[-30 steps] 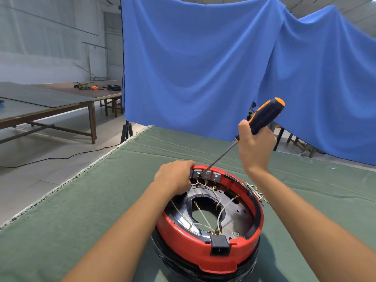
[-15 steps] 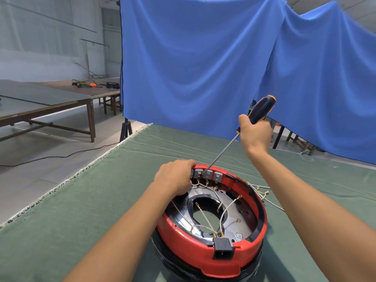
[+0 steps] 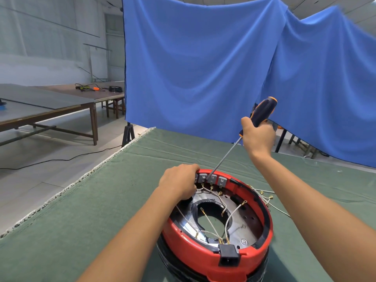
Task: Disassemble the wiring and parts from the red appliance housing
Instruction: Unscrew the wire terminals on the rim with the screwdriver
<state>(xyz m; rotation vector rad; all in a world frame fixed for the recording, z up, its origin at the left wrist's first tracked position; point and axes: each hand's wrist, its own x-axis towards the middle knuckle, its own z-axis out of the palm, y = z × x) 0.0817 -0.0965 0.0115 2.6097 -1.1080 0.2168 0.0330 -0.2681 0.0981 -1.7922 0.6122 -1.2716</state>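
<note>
The round red appliance housing (image 3: 205, 259) sits upside down on the green cloth, with a metal plate, white wires (image 3: 231, 217) and a black socket (image 3: 228, 257) inside. My left hand (image 3: 179, 183) grips its far left rim beside a row of grey terminal blocks (image 3: 211, 178). My right hand (image 3: 257, 137) holds a black-and-orange screwdriver (image 3: 262, 110) tilted, its tip resting between the terminal blocks.
The green cloth table (image 3: 101, 200) has its left edge close by, with floor beyond. Loose wires (image 3: 266, 198) trail off the housing's right side. A blue curtain (image 3: 203, 68) hangs behind, and wooden tables (image 3: 50, 106) stand at the far left.
My right hand has drawn slightly back and up with the screwdriver, its tip staying at the terminal blocks. The left hand keeps its grip on the rim.
</note>
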